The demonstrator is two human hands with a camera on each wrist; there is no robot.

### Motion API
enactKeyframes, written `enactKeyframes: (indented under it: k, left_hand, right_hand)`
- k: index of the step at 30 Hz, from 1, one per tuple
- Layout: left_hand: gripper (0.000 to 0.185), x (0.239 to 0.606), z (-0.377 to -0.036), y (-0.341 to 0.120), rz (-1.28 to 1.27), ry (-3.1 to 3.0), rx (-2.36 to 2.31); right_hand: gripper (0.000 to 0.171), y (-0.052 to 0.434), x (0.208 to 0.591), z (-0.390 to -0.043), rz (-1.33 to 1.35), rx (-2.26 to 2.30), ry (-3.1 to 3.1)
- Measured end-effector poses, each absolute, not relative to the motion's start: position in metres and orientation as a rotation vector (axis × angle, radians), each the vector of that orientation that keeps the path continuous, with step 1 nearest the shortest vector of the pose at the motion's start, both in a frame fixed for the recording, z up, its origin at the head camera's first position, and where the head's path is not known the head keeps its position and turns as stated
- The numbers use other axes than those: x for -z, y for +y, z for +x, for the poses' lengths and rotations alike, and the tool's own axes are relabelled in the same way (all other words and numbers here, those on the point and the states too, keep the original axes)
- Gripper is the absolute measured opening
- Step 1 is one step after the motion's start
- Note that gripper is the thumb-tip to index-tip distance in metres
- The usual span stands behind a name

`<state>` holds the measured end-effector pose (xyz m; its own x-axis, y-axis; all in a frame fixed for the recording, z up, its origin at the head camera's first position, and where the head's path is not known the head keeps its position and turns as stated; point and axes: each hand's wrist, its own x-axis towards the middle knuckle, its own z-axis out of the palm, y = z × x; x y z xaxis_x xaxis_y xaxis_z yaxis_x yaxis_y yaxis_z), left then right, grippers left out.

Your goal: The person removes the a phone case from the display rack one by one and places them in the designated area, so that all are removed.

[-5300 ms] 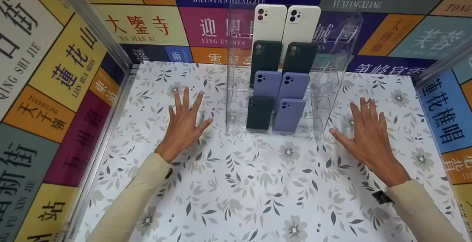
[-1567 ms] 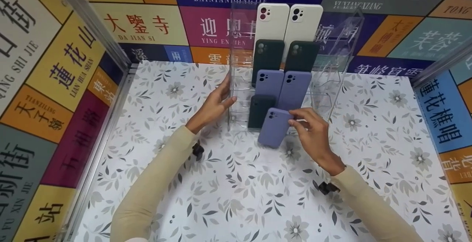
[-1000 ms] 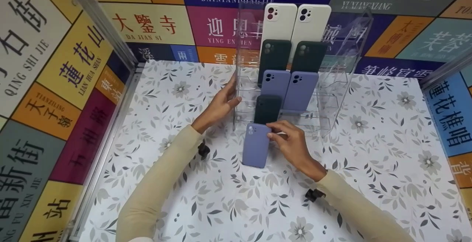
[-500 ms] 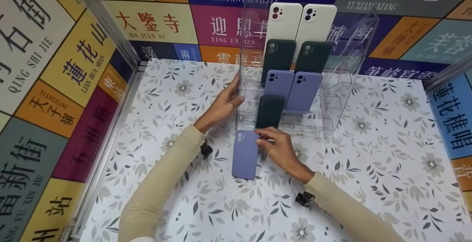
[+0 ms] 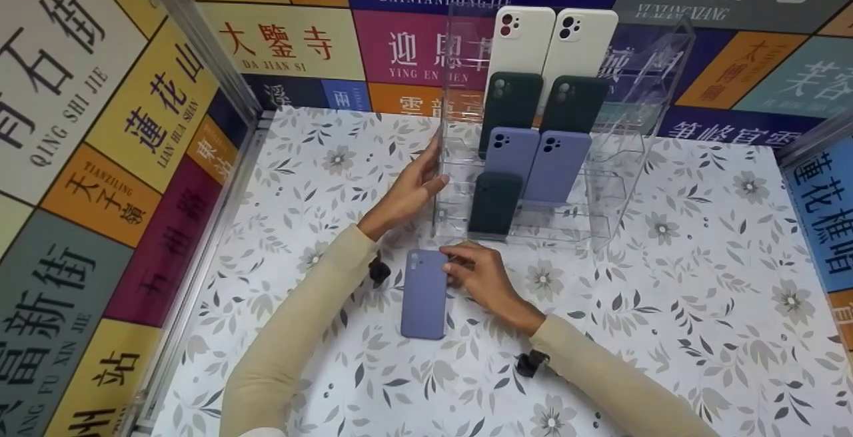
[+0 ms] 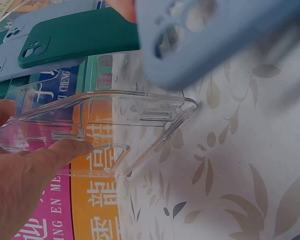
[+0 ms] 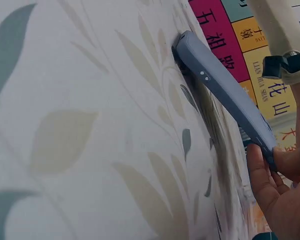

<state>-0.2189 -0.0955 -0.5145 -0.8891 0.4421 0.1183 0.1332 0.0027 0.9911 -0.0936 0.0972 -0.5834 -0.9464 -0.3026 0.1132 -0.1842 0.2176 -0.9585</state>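
My right hand (image 5: 490, 280) pinches a lavender phone case (image 5: 424, 297) at its upper right edge, between thumb and fingers. The case hangs in front of the stand's left corner, camera cutouts upward, close over the table. In the right wrist view its side edge (image 7: 225, 95) is seen tilted, thumb and fingertips at one end. My left hand (image 5: 403, 194) holds the left side of the clear acrylic display stand (image 5: 610, 224), its fingers along the outer panel. In the left wrist view one fingertip (image 6: 75, 147) presses on the clear panel, near the lavender case (image 6: 185, 60).
Tiers of the stand bear two white cases (image 5: 520, 44), several dark green cases (image 5: 494, 204) and two lavender cases (image 5: 558, 167). Under it lies a table with leaf-patterned cloth (image 5: 666, 330). Panels with large lettering (image 5: 293, 40) wall in the back and sides.
My right hand has taken the lavender case from the lowest tier and carried it left and toward me. My left hand has moved from the table to the stand's left side.
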Motion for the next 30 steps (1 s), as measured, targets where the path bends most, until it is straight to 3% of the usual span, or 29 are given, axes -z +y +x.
enactKeyframes:
  k: [30]
  left_hand:
    - [0.084, 0.516, -0.219, -0.097, 0.597, 2.042, -1.973]
  right_hand:
    - [0.026, 0.062, 0.595, -0.105, -0.476, 1.585, 2.594]
